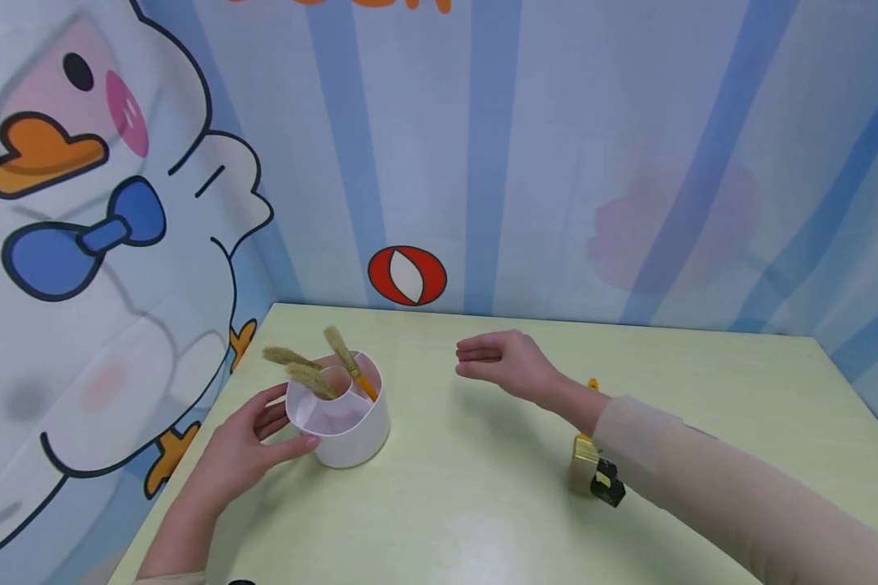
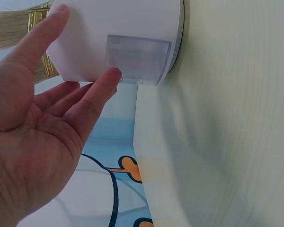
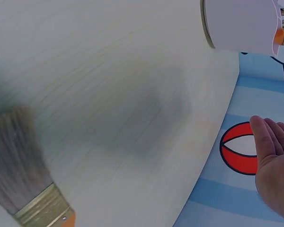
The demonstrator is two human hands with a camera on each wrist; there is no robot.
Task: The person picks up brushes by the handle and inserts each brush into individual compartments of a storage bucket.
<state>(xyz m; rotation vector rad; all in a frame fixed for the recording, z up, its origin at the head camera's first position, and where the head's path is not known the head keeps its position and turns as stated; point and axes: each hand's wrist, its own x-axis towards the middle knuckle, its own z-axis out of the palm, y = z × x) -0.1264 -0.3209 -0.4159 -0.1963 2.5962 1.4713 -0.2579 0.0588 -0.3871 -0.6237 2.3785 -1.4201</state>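
Observation:
On the left of the table, a white round brush holder [image 1: 351, 439] with inner compartments carries several flat paintbrushes, bristles up. One paintbrush [image 1: 351, 361] shows its orange handle inside; the others lean left. My left hand [image 1: 241, 447] holds the holder from its left side, thumb near the rim and fingers around the wall. The left wrist view shows a clear rectangular patch [image 2: 137, 59] on that wall, by a fingertip. My right hand [image 1: 512, 366] hovers over the table with fingers extended together, holding nothing. Under the right forearm lies another paintbrush [image 1: 584, 467], partly hidden by the sleeve.
A small black object [image 1: 607, 483] sits beside the loose paintbrush. The pale table [image 1: 439, 512] ends at a printed curtain [image 1: 424, 162] behind and on the left. At the bottom edge of the head view a dark object [image 1: 241, 582] barely shows.

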